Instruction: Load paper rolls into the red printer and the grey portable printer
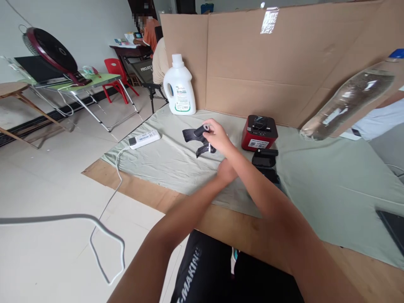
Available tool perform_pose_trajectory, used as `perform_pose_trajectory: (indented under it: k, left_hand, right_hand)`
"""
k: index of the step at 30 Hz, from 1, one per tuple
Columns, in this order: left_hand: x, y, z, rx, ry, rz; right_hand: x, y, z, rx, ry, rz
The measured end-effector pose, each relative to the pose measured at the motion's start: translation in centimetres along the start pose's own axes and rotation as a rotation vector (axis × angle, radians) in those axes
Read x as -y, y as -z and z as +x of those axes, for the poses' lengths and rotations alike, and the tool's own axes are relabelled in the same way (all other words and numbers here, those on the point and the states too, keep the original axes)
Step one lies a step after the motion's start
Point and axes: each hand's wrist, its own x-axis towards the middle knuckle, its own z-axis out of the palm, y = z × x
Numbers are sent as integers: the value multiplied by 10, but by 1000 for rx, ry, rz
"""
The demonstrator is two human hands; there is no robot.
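My right hand (pixel 218 136) pinches one end of a small roll of black ribbon (pixel 199 131), its hollow core facing me. A loose, curled length of the ribbon hangs from the roll, and a second dark strip shows just below it. My left hand (pixel 226 171) is under my right wrist, close to the cloth; its fingers are hidden, so whatever it may hold cannot be seen. To the right of my hands stands a red and black box-shaped device (pixel 259 132) with a white label. In front of it, partly behind my right forearm, lies a black device with a raised part (pixel 264 158).
A green-grey cloth (pixel 315 185) covers the table. A white power strip (pixel 144 139) lies left, its cord trailing down. Behind are a white jug (pixel 179 90), a cardboard panel (pixel 246 63) and a tilted bottle (pixel 350 99). A dark flat object (pixel 393 227) lies far right.
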Motion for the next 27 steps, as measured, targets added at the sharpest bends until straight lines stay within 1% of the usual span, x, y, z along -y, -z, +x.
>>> perform_pose_trajectory:
  k: [2, 3, 5, 7, 8, 10, 12, 14, 15, 16, 17, 19, 21, 22, 23, 27]
  left_hand:
    - [-2, -2, 0, -33, -38, -3]
    - [-2, -4, 0, -57, -70, -18]
    - [-1, -7, 1, -111, -122, -50]
    - [2, -8, 2, -141, -110, -80]
    - [3, -8, 3, -179, -105, -95]
    - [6, -5, 4, -304, -166, -151]
    - [6, 2, 4, -448, -240, -237]
    - [4, 9, 1, -562, -299, -311]
    - [2, 12, -1, -598, -338, -324]
    - [0, 14, -3, -610, -395, -318]
    - [-1, 16, -6, -591, -464, -300]
    - [-4, 17, -12, -481, -603, -269]
    - [-4, 17, -16, -355, -715, -249]
    - [-4, 17, -17, -320, -757, -229]
    - [-4, 17, -18, -307, -796, -196]
    - [-5, 22, -19, -337, -939, -33]
  right_hand:
    - [3, 34, -32, -2, -93, 211]
    - [5, 51, -49, -8, -138, 273]
    - [7, 85, -85, -29, -216, 312]
    - [7, 114, -115, -70, -252, 291]
    - [5, 126, -126, -94, -247, 268]
    - [1, 146, -142, -138, -196, 188]
    - [-3, 161, -149, -174, -124, 65]
    - [-6, 171, -150, -167, -64, -42]
    - [-6, 175, -151, -134, -41, -74]
    - [-6, 177, -151, -85, -22, -88]
    - [-5, 177, -151, -24, -2, -92]
    - [-3, 175, -151, 86, 34, -86]
    - [-2, 170, -150, 152, 49, -69]
    - [-2, 168, -150, 180, 48, -60]
    - [-2, 165, -150, 211, 37, -48]
    - [-6, 159, -147, 339, -66, 61]
